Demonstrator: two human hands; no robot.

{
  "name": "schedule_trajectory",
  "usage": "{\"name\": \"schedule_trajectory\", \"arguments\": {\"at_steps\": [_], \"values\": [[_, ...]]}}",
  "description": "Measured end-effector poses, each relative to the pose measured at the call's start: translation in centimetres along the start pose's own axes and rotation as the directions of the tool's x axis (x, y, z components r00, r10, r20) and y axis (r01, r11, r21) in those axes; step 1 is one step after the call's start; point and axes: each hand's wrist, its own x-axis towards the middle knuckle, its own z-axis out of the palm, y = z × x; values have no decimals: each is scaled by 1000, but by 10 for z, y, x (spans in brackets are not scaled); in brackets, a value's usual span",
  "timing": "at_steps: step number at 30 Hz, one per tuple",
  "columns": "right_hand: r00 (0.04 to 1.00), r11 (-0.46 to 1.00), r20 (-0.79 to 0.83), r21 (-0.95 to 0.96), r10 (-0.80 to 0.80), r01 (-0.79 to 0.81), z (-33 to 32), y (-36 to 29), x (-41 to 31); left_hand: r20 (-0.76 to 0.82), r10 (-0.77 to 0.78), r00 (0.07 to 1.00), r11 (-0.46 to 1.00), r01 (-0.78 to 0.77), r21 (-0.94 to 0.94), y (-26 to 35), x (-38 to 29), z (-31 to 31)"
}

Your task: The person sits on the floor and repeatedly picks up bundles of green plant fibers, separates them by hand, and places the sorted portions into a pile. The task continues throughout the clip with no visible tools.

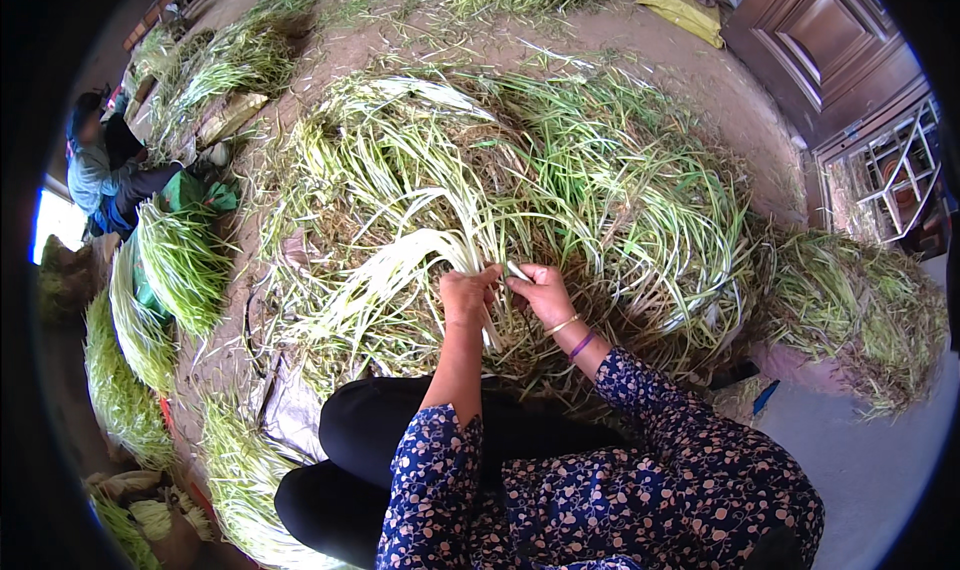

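Note:
In the head view my left hand (466, 294) is closed around a bunch of pale, long-leaved stalks (427, 249), whose leaves droop to the left and whose white ends show below the fist. Just right of it, my right hand (541, 292) pinches a whitish stalk (516, 271) between thumb and fingers. The two hands are close together, above a broad heap of loose green and yellowish stalks (645, 195) mixed with brown, dry matter. The plant's exact kind cannot be told.
Sorted bunches (184, 262) lie at the left near a seated person (109, 165). More stalks (251, 487) are beside my knees. Another pile (855, 315) is at the right. A brown panelled door (825, 37) and a yellow sack (682, 9) stand at the upper right.

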Motion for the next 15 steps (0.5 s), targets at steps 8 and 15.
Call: {"name": "schedule_trajectory", "arguments": {"at_steps": [8,15], "values": [[978,871,-208,-482,-13,-91,-31,14,-40,-96,8,995,938,-41,-344,23,-7,-27],[985,544,-135,-821,106,-171,-86,-34,-66,-55,108,993,925,-121,-362,47,-14,-37]]}}
